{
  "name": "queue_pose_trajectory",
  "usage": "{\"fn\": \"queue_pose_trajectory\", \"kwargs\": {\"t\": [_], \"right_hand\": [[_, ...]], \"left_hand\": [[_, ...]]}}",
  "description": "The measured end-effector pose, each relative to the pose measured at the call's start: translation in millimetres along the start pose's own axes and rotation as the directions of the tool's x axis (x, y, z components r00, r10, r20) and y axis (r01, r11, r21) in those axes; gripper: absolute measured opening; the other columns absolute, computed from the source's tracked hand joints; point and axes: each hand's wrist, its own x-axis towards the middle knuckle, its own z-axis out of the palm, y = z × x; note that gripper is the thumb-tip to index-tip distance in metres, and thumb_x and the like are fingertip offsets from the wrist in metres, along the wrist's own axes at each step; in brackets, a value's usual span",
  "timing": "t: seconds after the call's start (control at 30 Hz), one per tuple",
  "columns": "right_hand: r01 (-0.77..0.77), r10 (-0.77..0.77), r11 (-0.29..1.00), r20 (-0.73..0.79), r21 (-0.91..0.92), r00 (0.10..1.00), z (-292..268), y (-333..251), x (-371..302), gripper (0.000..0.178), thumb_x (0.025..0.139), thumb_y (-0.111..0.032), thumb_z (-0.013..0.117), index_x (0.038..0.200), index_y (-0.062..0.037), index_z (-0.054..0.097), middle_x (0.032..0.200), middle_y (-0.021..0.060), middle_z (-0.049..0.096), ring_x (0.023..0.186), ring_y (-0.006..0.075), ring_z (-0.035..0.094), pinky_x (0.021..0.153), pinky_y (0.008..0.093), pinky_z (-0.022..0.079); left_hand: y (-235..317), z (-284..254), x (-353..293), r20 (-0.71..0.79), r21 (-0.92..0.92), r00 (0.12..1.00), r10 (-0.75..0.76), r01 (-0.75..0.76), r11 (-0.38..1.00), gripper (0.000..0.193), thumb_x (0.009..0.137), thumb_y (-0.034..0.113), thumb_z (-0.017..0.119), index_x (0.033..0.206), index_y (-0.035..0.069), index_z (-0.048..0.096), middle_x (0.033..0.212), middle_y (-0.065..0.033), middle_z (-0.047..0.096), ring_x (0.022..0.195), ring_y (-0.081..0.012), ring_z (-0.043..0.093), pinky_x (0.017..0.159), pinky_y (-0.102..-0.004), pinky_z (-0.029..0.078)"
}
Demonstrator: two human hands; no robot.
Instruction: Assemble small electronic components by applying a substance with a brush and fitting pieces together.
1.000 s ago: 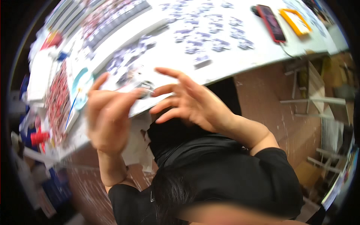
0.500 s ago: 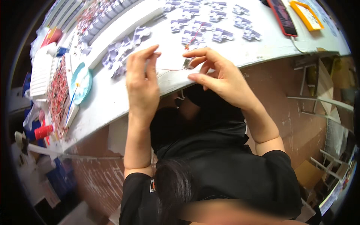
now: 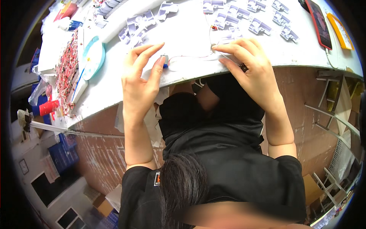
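Observation:
My left hand (image 3: 143, 78) is over the table near its front edge, thumb and forefinger apart. Beside its thumb tip is a small silver-and-blue part (image 3: 165, 62), like a tiny motor. A thin wire (image 3: 190, 57) runs from that part to a small piece (image 3: 213, 47) at the forefinger of my right hand (image 3: 251, 66). That hand's fingers are curled, and a dark round end (image 3: 243, 67) shows between thumb and palm; what it belongs to is hidden. A small red-and-yellow part (image 3: 214, 28) on a wire lies just beyond, near several pale grey plastic housings (image 3: 260, 26).
At left are a light-blue dish (image 3: 100, 57), a heap of red and white wires (image 3: 66, 72) and a red-and-blue bottle (image 3: 48, 107). More housings (image 3: 141, 23) lie at the back. A red-edged phone (image 3: 319, 24) with cable and a yellow frame (image 3: 339, 32) are at right.
The view has shifted, so the table's things sit further right. My hands are wider apart, and the silver-and-blue part now shows by my left thumb, with the wire stretched between the hands.

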Motion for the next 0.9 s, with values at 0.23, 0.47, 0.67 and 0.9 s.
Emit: {"fn": "queue_pose_trajectory", "kwargs": {"t": [0.23,0.47,0.67,0.9], "right_hand": [[0.096,-0.096,0.991,0.003,-0.093,0.995,10.6,6.6,4.6,0.029,0.084,-0.007,0.068,0.112,-0.0133,0.068,0.094,0.0046,0.061,0.093,0.0254,0.058,0.083,0.0372,0.049],[0.184,-0.186,0.979,-0.016,-0.084,0.982,15.0,-9.2,33.3,0.03,0.084,-0.006,0.064,0.111,-0.0161,0.069,0.1,0.0029,0.064,0.098,0.0246,0.061,0.084,0.0361,0.053],[0.26,-0.264,0.964,-0.117,-0.049,0.957,44.4,-11.1,57.3,0.034,0.083,-0.004,0.063,0.115,-0.0159,0.069,0.102,0.0027,0.066,0.101,0.0247,0.061,0.086,0.0365,0.053],[-0.226,0.224,0.863,0.06,0.451,0.973,4.6,-56.0,35.9,0.024,0.094,-0.013,0.068,0.117,-0.0055,0.07,0.102,0.0058,0.074,0.083,0.0081,0.065,0.078,0.0251,0.052]], "left_hand": [[9.0,-13.1,4.7,0.275,0.028,0.937,-0.216,0.216,0.976,0.046,0.084,0.013,0.077,0.128,0.01,0.065,0.109,-0.0093,0.062,0.085,-0.0201,0.061,0.078,-0.0308,0.051],[-7.0,-12.0,-5.2,0.195,-0.225,0.951,-0.241,0.282,0.932,0.044,0.086,0.006,0.074,0.128,0.007,0.064,0.109,-0.0053,0.065,0.092,-0.0136,0.062,0.08,-0.0277,0.052],[3.0,-20.6,1.1,-0.273,-0.383,0.951,-0.144,0.03,0.923,0.047,0.085,-0.01,0.069,0.13,-0.002,0.059,0.114,-0.0104,0.064,0.102,-0.0152,0.062,0.092,-0.0291,0.051],[25.4,2.2,-5.0,-0.397,0.004,0.87,0.294,-0.319,0.948,0.047,0.074,-0.013,0.074,0.118,0.002,0.065,0.112,-0.0094,0.068,0.1,-0.0225,0.065,0.091,-0.0335,0.051]]}}
